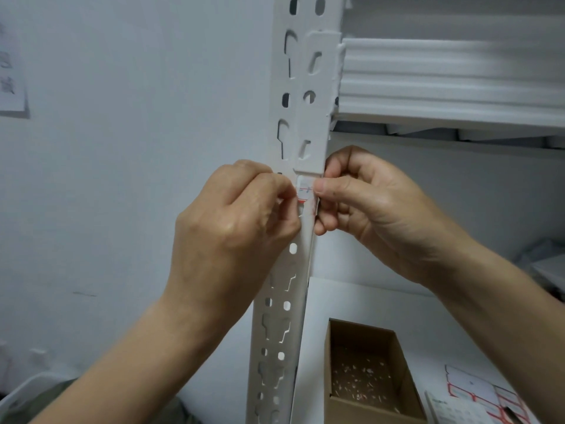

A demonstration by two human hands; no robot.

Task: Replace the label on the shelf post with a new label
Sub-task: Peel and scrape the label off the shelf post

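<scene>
A white perforated shelf post [301,123] runs up the middle of the view. A small white label with red edging [304,191] sits on the post's corner at hand height. My left hand [235,221] is curled against the post from the left, its fingertips pinching the label's left edge. My right hand [367,197] comes in from the right; its thumb presses the label's right edge and its fingers curl behind the post. Most of the label is hidden by my fingers.
An open cardboard box [370,374] holding paper scraps stands on the lower shelf board [351,301]. Sheets of red-edged labels [480,393] lie at the bottom right. A shelf beam [443,75] runs to the right above. A white wall [107,148] is on the left.
</scene>
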